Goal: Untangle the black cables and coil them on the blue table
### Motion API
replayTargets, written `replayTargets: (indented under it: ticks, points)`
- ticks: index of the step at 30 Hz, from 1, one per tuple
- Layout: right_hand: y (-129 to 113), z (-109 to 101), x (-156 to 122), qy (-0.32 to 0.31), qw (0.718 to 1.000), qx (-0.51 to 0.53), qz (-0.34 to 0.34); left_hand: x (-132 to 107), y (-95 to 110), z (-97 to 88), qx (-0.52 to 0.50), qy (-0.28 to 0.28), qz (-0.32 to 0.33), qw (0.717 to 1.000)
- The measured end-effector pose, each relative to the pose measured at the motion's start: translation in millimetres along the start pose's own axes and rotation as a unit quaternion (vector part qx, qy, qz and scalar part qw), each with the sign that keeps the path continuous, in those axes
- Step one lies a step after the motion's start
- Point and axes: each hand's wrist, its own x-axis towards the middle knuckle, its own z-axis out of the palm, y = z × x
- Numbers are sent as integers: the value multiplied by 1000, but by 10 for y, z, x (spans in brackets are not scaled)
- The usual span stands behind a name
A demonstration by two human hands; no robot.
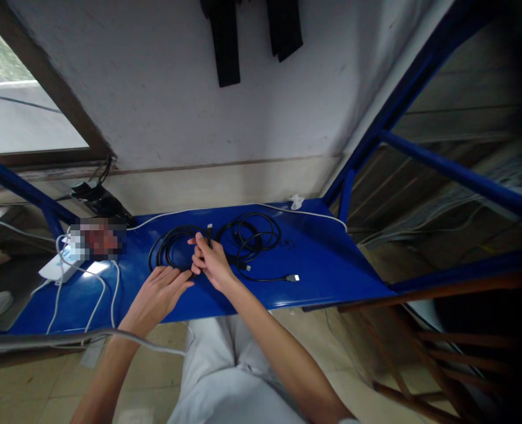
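Observation:
Two coils of black cable lie on a blue shelf [331, 265]. My right hand [211, 261] is closed in a pinch on the right side of the left coil [169, 244], near its plug end. Beside it, my left hand [161, 288] lies open with fingers stretched flat on the shelf, touching the near edge of that same coil. The second black coil [254, 235] rests loose to the right, its tail running to a small silver plug [293, 277].
A white power strip [60, 265] with white cords sits at the shelf's left end, next to a blurred object. A white cable [243, 207] runs along the back edge by the wall. Blue frame posts rise at right; wooden chair rungs stand lower right.

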Motion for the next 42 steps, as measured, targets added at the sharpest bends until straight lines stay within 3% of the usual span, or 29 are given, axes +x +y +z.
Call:
replayTargets:
  ticks: [3,5,7,9,12,16,19,21,26,29,32,36,39,42]
  points:
    - [130,-164,196,36,988,-144,-31,49,-399,224,24,-15,8,1000]
    - [172,-285,187,49,979,-195,-32,32,-625,395,27,-24,17,999]
    - [155,-390,10,40,965,-257,-47,-14,-770,527,11,-29,23,999]
    - [77,-478,-317,4,933,-347,-98,-68,-831,583,-18,-25,15,999]
    - [-109,-646,-916,-42,873,-449,-187,-105,-801,549,-61,-19,-14,998]
    - [-292,-1158,-1462,79,766,-561,-303,-54,-652,531,-75,-22,-37,996]
    - [-348,-1715,-1594,138,667,-676,-281,-62,-548,616,-60,-4,-49,997]
    - [-393,-2051,-1607,165,628,-714,-261,-135,-511,662,-56,2,-54,997]
    - [-630,-2548,-1457,237,613,-714,-240,-344,-439,583,-43,10,-76,996]
    - [-806,-2703,-1201,254,606,-725,-208,-260,-225,477,-37,59,-93,993]
    - [-950,-2820,-887,236,627,-716,-197,-7,198,409,-91,137,-86,983]
    - [-1056,-2895,-589,153,666,-700,-209,437,858,385,-179,208,-51,960]
    - [-1058,-2906,-499,128,677,-688,-228,825,1144,422,-186,191,22,964]
    - [-1027,-2930,-474,158,660,-690,-252,1247,1141,565,-183,116,44,975]
